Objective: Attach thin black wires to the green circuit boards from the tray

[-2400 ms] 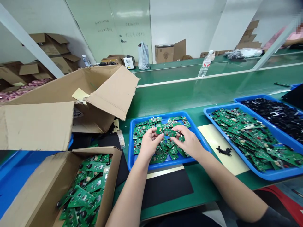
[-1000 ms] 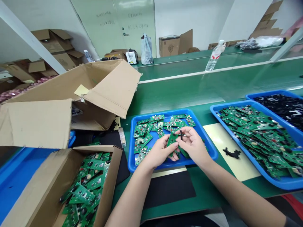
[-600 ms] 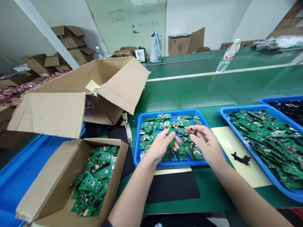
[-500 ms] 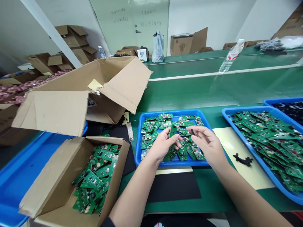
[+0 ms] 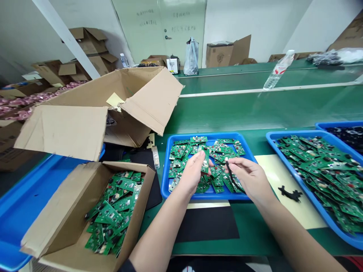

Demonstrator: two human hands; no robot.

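Observation:
My left hand (image 5: 194, 174) holds a narrow green circuit board (image 5: 205, 160) upright between thumb and fingers, above a blue plastic tray (image 5: 210, 135). That tray is full of loose green circuit boards (image 5: 181, 158). Pinched in my right hand (image 5: 249, 178) is a thin black rubber strip (image 5: 230, 176), which hangs down over the boards. The two hands stand a little apart, and the tray's near rim lies just beneath my wrists. More green boards (image 5: 113, 213) lie heaped in a cardboard box (image 5: 147, 177) at the lower left.
To the right, a blue tray (image 5: 297, 133) holds many green boards, with a tray of black parts (image 5: 346, 133) behind it. Black pieces (image 5: 289, 193) lie on a cream sheet (image 5: 279, 177). Raised cardboard flaps (image 5: 141, 105) stand at the left; a green conveyor belt (image 5: 255, 107) runs behind.
My hands have drawn apart. The black strip, earlier held up near the board, now hangs lower from my right hand. The view has turned slightly, shifting the scene.

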